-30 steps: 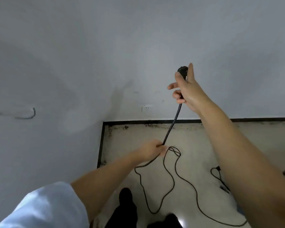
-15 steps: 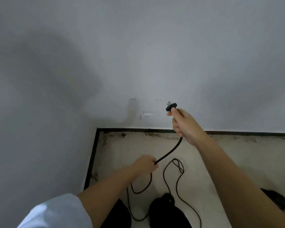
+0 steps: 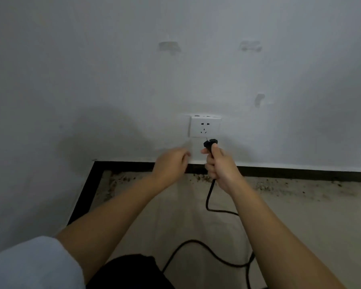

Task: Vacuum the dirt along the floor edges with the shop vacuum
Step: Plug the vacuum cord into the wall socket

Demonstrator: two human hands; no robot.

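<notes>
- Head view: I see a pale grey wall (image 3: 133,69) filling everything above and beyond both hands, with a few patched smudges high over them.
- Below the hands lies the beige floor (image 3: 175,215), and a black skirting strip (image 3: 300,174) runs along the wall's foot behind them, turning the corner off to the left of the left hand.
- Dirt (image 3: 279,184), dark and crumbly, is scattered along that floor edge, passing under both wrists and on to the right of the right hand.
- My left hand (image 3: 171,163) hovers just left of the right one, blurred; its fingers look loosely curled and I see nothing in it, though I cannot tell the exact pose.
- My right hand (image 3: 219,165) is wrapped around the black cord (image 3: 208,197) just behind the plug, thumb up.
- That cord drops from under the right fist, bends right behind the forearm, then loops across the floor near the bottom of the frame.
- A white wall socket (image 3: 204,126) sits just above the right hand, slightly left of it.
- The black plug (image 3: 210,142) pokes out of the top of the right fist, just below the socket and apart from it, not inserted.
- The shop vacuum itself is out of my frame.
</notes>
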